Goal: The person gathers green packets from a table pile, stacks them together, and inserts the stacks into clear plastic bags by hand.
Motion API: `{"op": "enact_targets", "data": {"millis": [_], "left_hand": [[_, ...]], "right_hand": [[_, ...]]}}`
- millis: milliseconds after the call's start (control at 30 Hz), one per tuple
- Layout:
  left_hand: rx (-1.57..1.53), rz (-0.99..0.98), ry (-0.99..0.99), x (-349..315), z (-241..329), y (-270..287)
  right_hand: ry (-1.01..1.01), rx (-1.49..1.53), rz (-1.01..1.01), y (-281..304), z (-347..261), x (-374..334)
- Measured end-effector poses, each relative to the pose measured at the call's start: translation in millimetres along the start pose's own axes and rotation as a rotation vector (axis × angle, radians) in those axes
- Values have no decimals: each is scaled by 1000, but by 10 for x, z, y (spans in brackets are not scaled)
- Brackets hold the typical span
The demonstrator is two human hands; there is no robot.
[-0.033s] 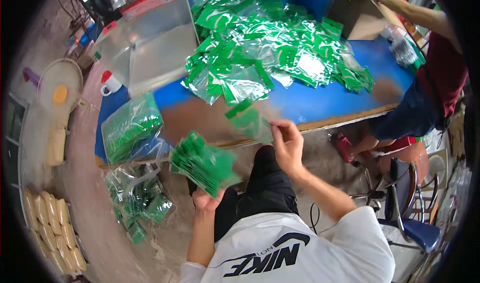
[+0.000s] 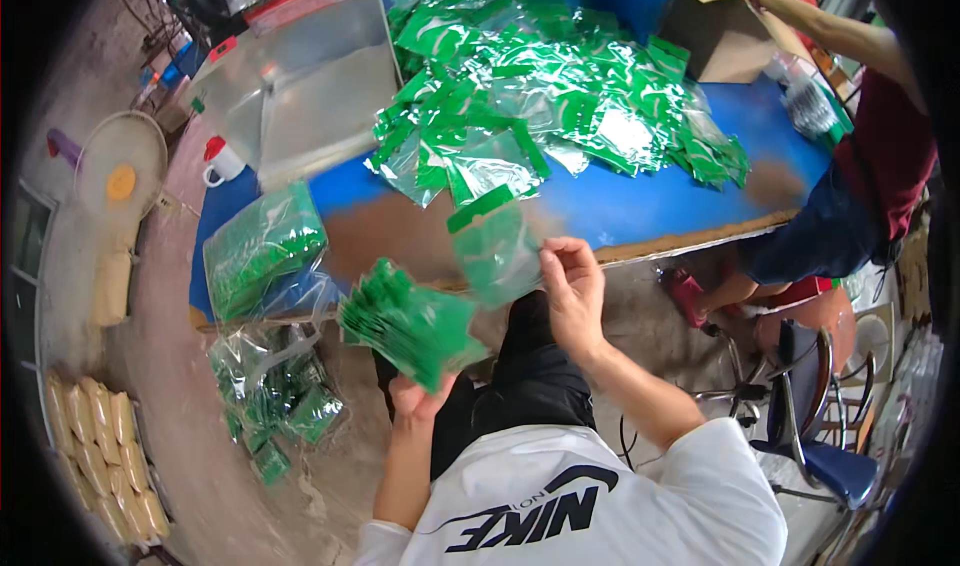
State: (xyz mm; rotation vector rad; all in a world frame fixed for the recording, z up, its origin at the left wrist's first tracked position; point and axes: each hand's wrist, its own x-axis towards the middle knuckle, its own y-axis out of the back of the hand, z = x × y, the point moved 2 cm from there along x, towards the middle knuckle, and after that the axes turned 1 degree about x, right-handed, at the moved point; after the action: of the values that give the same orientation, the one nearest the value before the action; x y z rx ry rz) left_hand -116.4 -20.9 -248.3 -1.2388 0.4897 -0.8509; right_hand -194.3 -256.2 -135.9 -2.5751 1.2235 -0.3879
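A fanned stack of green-topped clear plastic bags (image 2: 410, 326) sits in my left hand (image 2: 418, 396), which is closed around its lower end. Between the thumb and fingers of my right hand (image 2: 574, 291) I pinch a single clear plastic bag (image 2: 497, 251) with a green header strip. That bag hangs just right of the stack, in front of the table edge. Beyond both hands, a large shiny heap of similar green and clear bags (image 2: 540, 76) covers the far part of the blue table (image 2: 625, 206).
A bundle of packed bags (image 2: 265, 251) lies at the table's left end, above a plastic sack of green packets (image 2: 275, 396). A metal tray (image 2: 325, 101) and a white mug (image 2: 222, 161) stand behind. At right are a cardboard box (image 2: 725, 36), another person (image 2: 880, 156) and a chair (image 2: 810, 406).
The single bag in my right hand has swung and opened out flatter, hanging more upright. My left hand and its stack stay nearly in place.
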Motion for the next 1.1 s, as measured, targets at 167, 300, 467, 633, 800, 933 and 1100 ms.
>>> {"op": "enact_targets", "data": {"millis": [167,300,467,633,800,933,1100], "left_hand": [[34,227,-22,163,-74,-208],[132,318,-94,-38,61,-182],[172,372,-149,-190,165,22],[250,420,-83,-8,180,-36],[286,483,-73,-140,200,-7],[307,588,-121,-359,245,148],[114,395,-44,-342,292,25]], "right_hand": [[-246,-33,-268,-304,230,1],[565,-1081,-303,-469,212,781],[663,-1297,-762,-346,459,516],[406,-946,-988,-495,341,556],[667,-1302,-483,-644,581,1020],[597,-1265,-763,-552,297,595],[783,-1096,-714,-146,114,312]]}}
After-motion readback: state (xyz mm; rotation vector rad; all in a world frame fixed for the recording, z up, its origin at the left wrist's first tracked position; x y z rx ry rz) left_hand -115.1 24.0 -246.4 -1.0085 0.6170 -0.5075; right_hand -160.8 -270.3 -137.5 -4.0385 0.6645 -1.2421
